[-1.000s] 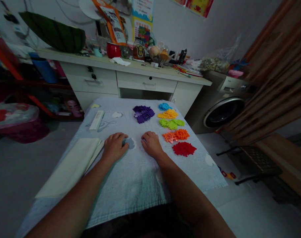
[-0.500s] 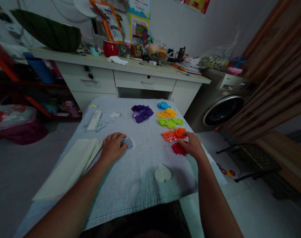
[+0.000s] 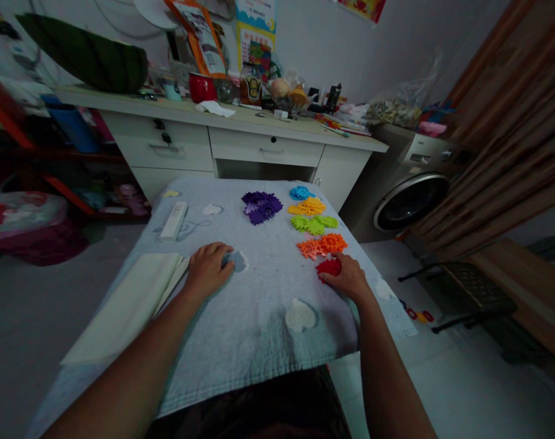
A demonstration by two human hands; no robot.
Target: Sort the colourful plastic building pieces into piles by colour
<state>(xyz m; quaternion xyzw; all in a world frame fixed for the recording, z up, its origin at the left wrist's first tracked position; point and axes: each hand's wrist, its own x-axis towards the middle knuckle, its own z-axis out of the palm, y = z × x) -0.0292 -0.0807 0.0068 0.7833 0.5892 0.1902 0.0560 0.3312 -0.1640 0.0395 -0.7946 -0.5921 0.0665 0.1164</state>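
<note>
My right hand point(image 3: 349, 277) is at the red toy gears point(image 3: 328, 268), with thumb and fingers closed around their edge; its palm hides part of them. Just beyond its fingertips lie orange toy gears point(image 3: 321, 246). Farther back in the same row come green gears point(image 3: 314, 224), yellow gears point(image 3: 307, 207) and blue gears point(image 3: 301, 193). A larger heap of purple gears point(image 3: 261, 207) sits to the left of that row. My left hand point(image 3: 209, 267) rests on the cloth-covered table point(image 3: 259, 305), thumb apart from the fingers, holding nothing, beside a grey-blue printed patch.
A white box point(image 3: 173, 221) and a folded cream cloth point(image 3: 126, 305) lie on the table's left side. Behind stands a cluttered white desk point(image 3: 268, 149), with a washing machine point(image 3: 409, 183) at its right. A black-framed chair point(image 3: 469, 292) is on the right.
My right hand has come down from beside the orange gears onto the red ones, its fingers now around them. My left hand has stayed where it was.
</note>
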